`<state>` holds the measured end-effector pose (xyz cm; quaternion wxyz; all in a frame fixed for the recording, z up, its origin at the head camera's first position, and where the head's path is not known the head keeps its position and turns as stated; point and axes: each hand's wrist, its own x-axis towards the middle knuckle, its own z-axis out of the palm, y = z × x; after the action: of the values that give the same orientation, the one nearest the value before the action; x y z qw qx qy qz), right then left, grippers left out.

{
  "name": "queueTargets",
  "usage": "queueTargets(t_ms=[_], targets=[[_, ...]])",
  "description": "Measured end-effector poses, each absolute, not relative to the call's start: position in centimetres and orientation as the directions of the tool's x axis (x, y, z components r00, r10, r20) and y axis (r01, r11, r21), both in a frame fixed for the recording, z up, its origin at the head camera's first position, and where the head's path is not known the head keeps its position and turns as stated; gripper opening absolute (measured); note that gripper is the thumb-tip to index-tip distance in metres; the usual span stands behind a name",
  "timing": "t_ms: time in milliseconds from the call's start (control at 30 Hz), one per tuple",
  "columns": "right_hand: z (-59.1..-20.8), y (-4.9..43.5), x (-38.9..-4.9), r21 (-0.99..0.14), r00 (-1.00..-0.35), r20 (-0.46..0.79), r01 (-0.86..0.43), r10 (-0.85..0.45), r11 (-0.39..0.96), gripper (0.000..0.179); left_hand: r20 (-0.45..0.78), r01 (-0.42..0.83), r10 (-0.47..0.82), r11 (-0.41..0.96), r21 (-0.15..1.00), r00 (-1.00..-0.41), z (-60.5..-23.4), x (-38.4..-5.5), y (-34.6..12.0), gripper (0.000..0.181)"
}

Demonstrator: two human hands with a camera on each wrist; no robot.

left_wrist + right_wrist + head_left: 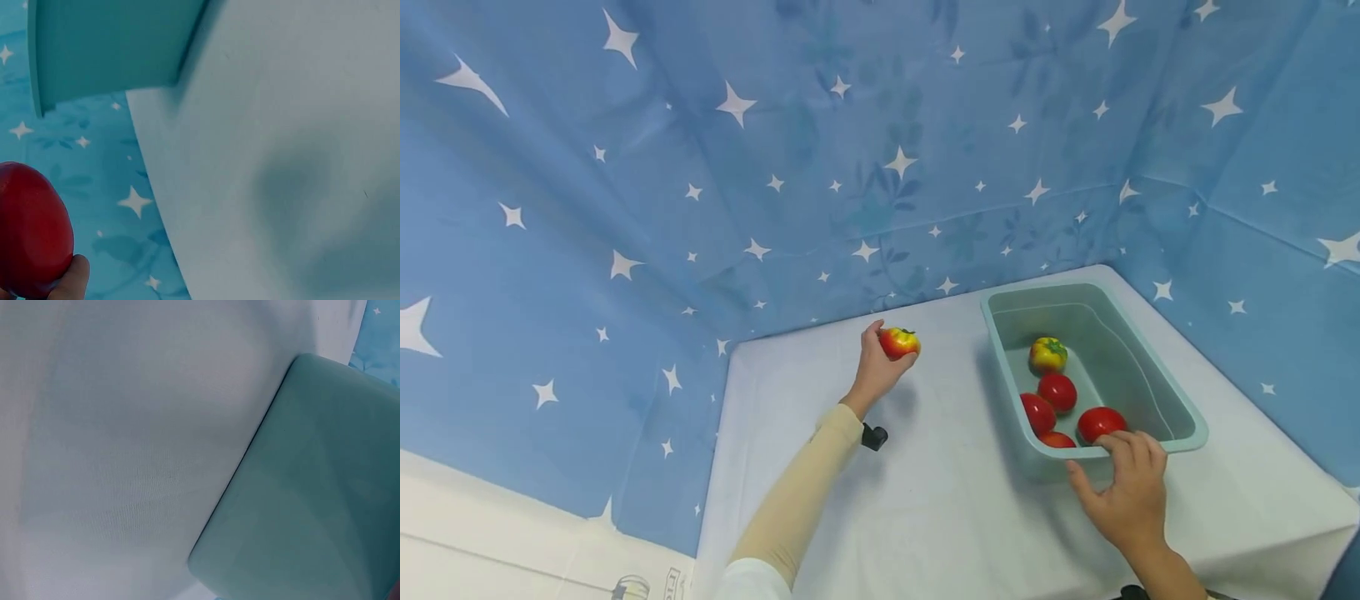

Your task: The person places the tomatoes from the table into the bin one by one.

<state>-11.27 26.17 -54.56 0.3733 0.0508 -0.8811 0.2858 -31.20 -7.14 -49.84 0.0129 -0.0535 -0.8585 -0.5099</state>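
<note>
A red-and-yellow bell pepper (898, 343) with a green stem is held above the table between the thumb and fingers of my left hand (878, 367). In the left wrist view the red side of the same bell pepper (31, 231) shows, with a fingertip against it. My right hand (1129, 492) grips the near rim of a blue-green plastic basin (1009, 367), fingers over the edge and thumb on the outside. Inside the basin lie a yellow-and-red bell pepper (1048, 356) and several red, tomato-like pieces (1057, 392). The right wrist view shows the basin's outer wall (300, 487), without the hand.
A white cloth (940, 467) covers the table. Blue curtains (820, 150) with white stars hang behind it and at both sides. The basin stands on the table's right part, near the back edge.
</note>
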Motion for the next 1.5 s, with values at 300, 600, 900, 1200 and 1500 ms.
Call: queueTargets(t_ms=[300, 600, 900, 1200, 1500], targets=[[-54.6, 26.2, -11.1, -0.463, -0.728, 0.677, -0.306, 0.110, 0.832, 0.068, 0.157, 0.237, 0.223, 0.398, 0.887, -0.962, -47.5, -29.0, -3.2, 0.074], [-54.6, 26.3, -11.2, -0.463, -0.718, 0.686, -0.306, 0.117, 0.832, 0.069, 0.255, 0.363, 0.331, 0.321, 0.875, -0.908, -45.1, -26.9, 1.1, 0.075], [-54.6, 26.1, -11.2, -0.443, -0.693, 0.712, -0.317, 0.114, 0.839, 0.075, 0.258, 0.378, 0.425, 0.226, 0.898, -0.868, -44.7, -24.6, 4.6, 0.069], [-54.4, 26.2, -11.6, -0.428, -0.652, 0.751, -0.360, 0.104, 0.829, 0.070, 0.285, 0.420, 0.475, 0.205, 0.884, -0.833, -44.9, -23.0, 6.4, 0.069], [-54.5, 26.4, -11.6, -0.417, -0.631, 0.770, -0.392, 0.090, 0.820, 0.067, 0.264, 0.440, 0.542, 0.224, 0.870, -0.798, -45.1, -22.9, 7.3, 0.070]])
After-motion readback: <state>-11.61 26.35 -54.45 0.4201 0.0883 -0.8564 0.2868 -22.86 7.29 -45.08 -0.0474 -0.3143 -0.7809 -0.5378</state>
